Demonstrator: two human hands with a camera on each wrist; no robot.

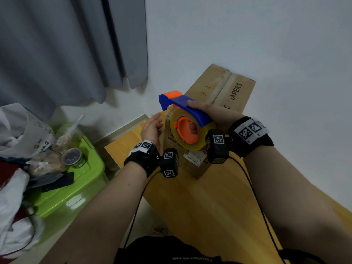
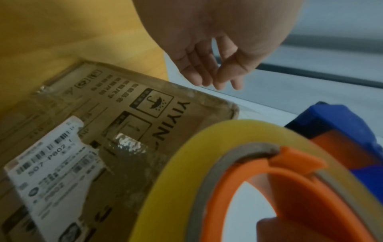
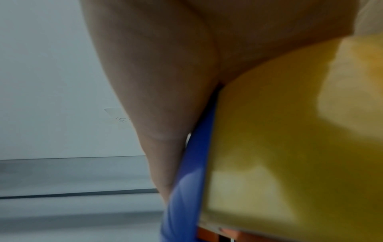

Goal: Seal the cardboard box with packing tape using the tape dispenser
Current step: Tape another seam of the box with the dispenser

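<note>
A brown cardboard box point(image 1: 224, 92) lies on the wooden table point(image 1: 219, 202), with printed marks and a torn white label point(image 2: 51, 163) on its near side. My right hand point(image 1: 207, 111) grips a blue and orange tape dispenser point(image 1: 182, 103) with a yellowish tape roll point(image 1: 188, 130), held above the box's near end. My fingers reach into the orange hub. In the right wrist view my thumb point(image 3: 157, 114) lies along the blue frame point(image 3: 186, 188) beside the roll point(image 3: 290, 147). My left hand point(image 1: 152, 126) hovers with relaxed fingers point(image 2: 207, 77) just left of the roll, holding nothing.
A green plastic bin point(image 1: 76, 183) left of the table carries bags, a small round tin point(image 1: 72, 157) and a black flat item. Grey curtains point(image 1: 66, 44) hang at the back left. A white wall point(image 1: 266, 35) runs behind the box. Black cables trail from both wrists.
</note>
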